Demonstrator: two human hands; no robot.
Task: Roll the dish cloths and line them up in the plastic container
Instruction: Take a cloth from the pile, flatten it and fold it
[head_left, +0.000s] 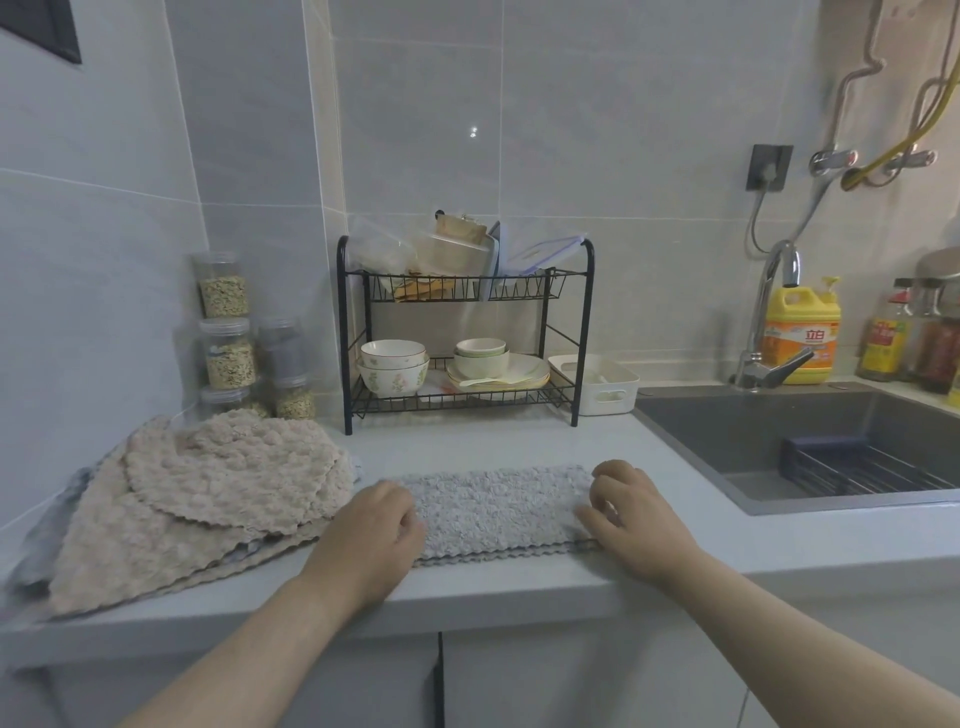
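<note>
A grey dish cloth lies folded into a long strip on the white counter, close to the front edge. My left hand rests on its left end with fingers curled over the cloth. My right hand sits on its right end, fingertips bent down onto the fabric. A heap of beige dish cloths with some grey ones under it lies to the left. The white plastic container stands at the back, beside the dish rack, with something pale inside.
A black two-tier dish rack with bowls and plates stands at the back. Clear jars of grains are stacked in the left corner. The dark sink with tap and a yellow detergent bottle lies to the right.
</note>
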